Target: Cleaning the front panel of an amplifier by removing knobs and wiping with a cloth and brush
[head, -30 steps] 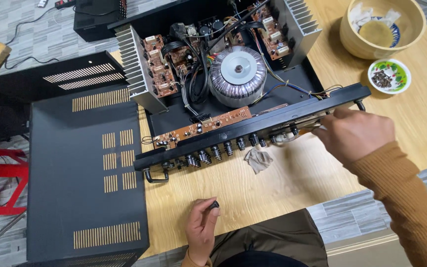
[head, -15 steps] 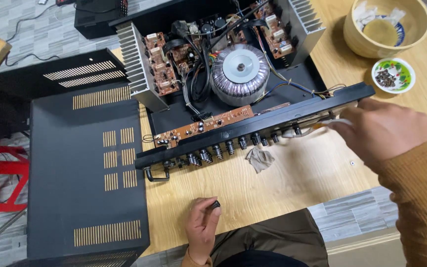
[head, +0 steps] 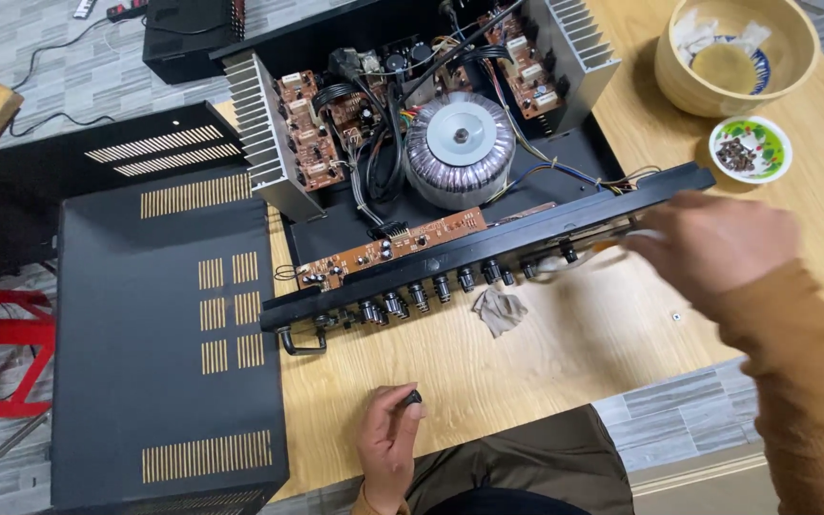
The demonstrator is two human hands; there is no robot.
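Your right hand (head: 708, 250) is pinching a blurred tool at the long black metal front panel (head: 488, 250); your left hand (head: 391, 441) is gripping one small black knob (head: 415, 397), other shafts (head: 412, 298) remaining bare.

The wooden table (head: 565, 353) carries an opened amplifier (head: 431, 162), bowl (head: 734, 57), dish (head: 750, 149) and rag (head: 500, 310).

Bright, even light; the right hand (head: 708, 250) is motion-blurred.
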